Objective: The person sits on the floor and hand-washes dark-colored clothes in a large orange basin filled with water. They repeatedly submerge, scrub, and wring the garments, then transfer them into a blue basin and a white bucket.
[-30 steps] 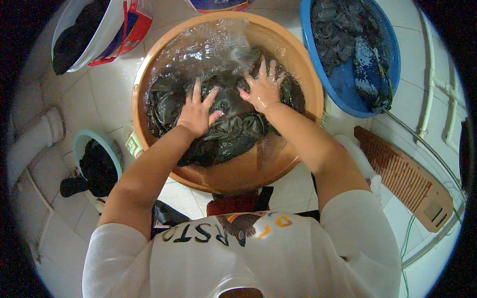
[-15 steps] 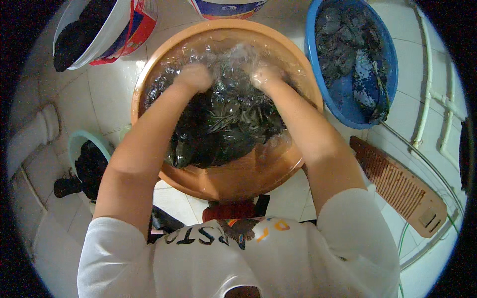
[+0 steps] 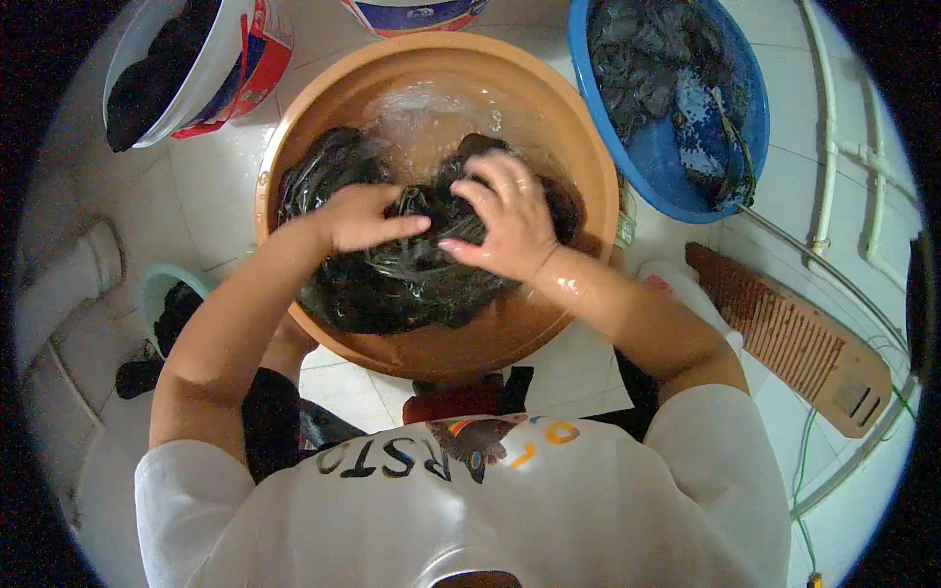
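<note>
A heap of wet, dark clothes (image 3: pixel 412 284) lies in shallow water inside a large orange basin (image 3: pixel 461 365) in front of me. My left hand (image 3: pixel 368 218) rests on the left part of the heap, its thumb stretched out and apart from the fingers; the fingertips are partly lost against the dark cloth. Over the right part of the heap is my right hand (image 3: pixel 510 218), fingers spread and a little curved, slightly blurred, with nothing gripped in it. Foamy, rippled water shows beyond the clothes at the basin's far side.
At the far right stands a blue tub (image 3: pixel 676 201) of wet dark clothes. A brown washboard (image 3: pixel 794 338) lies at right, near pipes (image 3: pixel 828 167). A white bucket (image 3: pixel 221 88) holding dark cloth is far left, with a pale green basin (image 3: pixel 157 294) nearer. Another bucket (image 3: pixel 417 14) stands behind.
Both hands have come up out of the splashing far water and back toward me, onto the clothes. The right hand's fingers have spread. The heap has shifted and the water is calmer.
</note>
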The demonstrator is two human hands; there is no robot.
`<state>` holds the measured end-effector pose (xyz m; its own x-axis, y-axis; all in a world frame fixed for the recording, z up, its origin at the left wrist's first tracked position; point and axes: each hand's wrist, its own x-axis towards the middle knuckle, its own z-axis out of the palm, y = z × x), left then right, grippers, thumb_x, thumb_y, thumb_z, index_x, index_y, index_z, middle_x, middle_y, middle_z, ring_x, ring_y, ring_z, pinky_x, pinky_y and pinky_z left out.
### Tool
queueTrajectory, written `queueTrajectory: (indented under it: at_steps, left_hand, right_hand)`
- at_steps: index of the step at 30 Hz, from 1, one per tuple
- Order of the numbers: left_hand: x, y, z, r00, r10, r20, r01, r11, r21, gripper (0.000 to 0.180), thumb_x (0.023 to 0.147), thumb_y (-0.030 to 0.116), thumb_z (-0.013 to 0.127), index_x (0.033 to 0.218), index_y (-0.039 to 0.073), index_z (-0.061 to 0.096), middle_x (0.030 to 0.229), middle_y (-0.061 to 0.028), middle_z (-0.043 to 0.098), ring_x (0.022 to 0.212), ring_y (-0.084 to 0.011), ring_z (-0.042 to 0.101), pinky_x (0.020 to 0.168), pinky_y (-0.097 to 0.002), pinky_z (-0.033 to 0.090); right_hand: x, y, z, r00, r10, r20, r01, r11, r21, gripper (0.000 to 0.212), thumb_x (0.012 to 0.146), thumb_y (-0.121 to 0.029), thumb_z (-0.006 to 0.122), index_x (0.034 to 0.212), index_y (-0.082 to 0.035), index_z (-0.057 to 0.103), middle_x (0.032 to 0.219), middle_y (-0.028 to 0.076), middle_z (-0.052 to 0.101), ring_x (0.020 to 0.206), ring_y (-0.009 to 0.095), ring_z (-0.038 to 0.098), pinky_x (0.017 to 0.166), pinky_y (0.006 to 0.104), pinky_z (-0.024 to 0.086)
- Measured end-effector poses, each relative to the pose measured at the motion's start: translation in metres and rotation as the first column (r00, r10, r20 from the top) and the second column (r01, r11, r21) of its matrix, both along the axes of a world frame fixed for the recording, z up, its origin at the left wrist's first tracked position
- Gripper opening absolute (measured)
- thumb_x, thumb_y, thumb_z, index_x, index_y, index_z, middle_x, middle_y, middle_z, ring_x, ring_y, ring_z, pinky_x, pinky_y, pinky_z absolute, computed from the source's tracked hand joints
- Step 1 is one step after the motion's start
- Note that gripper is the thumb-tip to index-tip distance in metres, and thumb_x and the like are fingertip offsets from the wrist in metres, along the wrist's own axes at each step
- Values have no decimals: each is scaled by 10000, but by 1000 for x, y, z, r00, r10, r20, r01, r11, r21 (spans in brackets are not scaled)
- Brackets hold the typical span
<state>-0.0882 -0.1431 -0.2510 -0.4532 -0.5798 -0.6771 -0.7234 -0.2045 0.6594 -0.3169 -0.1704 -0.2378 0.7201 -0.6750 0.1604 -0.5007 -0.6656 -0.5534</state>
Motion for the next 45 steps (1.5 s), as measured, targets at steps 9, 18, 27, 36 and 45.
queueTrajectory:
  at_steps: [9,18,27,36,45]
  left_hand:
    - [-57,92,-19,941,187,281,-7,843,-538,577,702,381,629,1209,163,462,1402,-177,65,1212,-520,118,911,-615,234]
    - [-47,33,-82,875,291,388,-42,843,-537,492,751,330,580,1131,36,473,1221,-244,397,1020,-431,455,876,-478,384]
    - [-26,-45,-82,898,150,414,-15,950,-313,426,763,277,588,1128,74,504,1167,-194,477,1007,-378,493,837,-432,434]
    - [22,-11,-34,917,90,388,236,662,-711,641,718,262,643,1272,150,340,1249,-193,382,1127,-334,411,950,-402,357]
    - [42,2,-45,880,197,433,-147,978,-147,483,645,318,657,1037,61,539,892,-181,604,841,-336,586,761,-411,465]
  right_hand:
    - [-27,47,-38,928,95,-361,15,957,291,634,496,-419,756,1026,-110,594,1396,142,109,1259,464,50,946,643,139]
    - [8,-14,-102,837,124,-533,-10,977,211,468,661,-469,624,993,-141,592,1144,110,476,1041,295,439,858,425,378]
    - [41,-83,-111,784,-35,-620,395,798,455,537,787,-480,472,1110,-58,548,1164,183,508,1025,352,511,891,423,392]
    - [-6,-66,-92,890,-206,-407,448,223,866,605,810,-488,485,1158,6,502,1199,140,491,1061,247,478,911,332,357]
    - [-26,-52,-4,538,111,-836,500,756,422,583,808,-414,518,1167,37,433,1050,191,528,914,287,544,784,375,443]
